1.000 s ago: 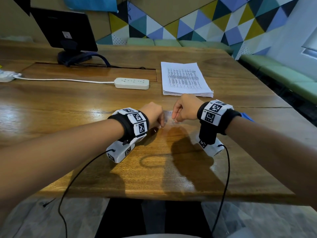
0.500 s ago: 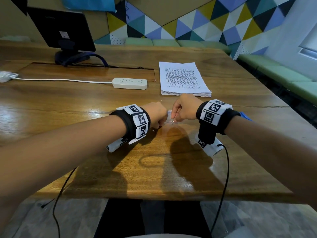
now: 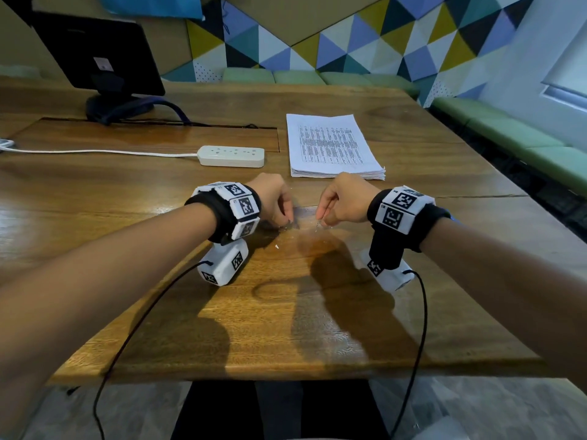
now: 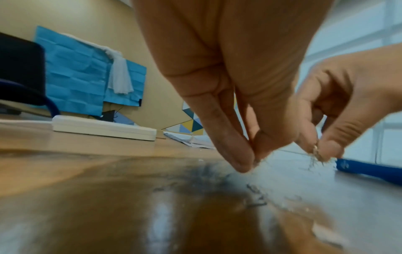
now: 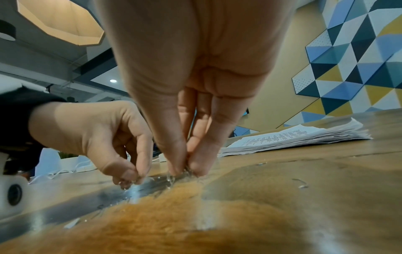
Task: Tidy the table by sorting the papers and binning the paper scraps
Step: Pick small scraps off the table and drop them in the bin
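Observation:
A neat stack of printed papers (image 3: pixel 333 147) lies on the wooden table (image 3: pixel 286 328), just beyond both hands. My left hand (image 3: pixel 290 221) pinches thumb against forefinger on the tabletop, holding tiny shiny scraps (image 5: pixel 130 182). My right hand (image 3: pixel 319 219) pinches more of these tiny scraps (image 4: pixel 315 152) a short way to the right. In the wrist views, the left hand (image 4: pixel 250 163) and the right hand (image 5: pixel 185 170) both have their fingertips down on the wood. A small white scrap (image 3: pixel 276 246) lies loose near the left wrist. More bits (image 5: pixel 301 183) lie scattered to the right.
A white power strip (image 3: pixel 232 156) with its cable lies left of the papers. A black monitor (image 3: pixel 101 55) stands at the back left. A blue pen-like object (image 4: pixel 369 169) lies by the right wrist. Green benches (image 3: pixel 508 134) run along the right.
The two hands, nearly touching before, have drawn a little apart. Both still pinch at the tabletop.

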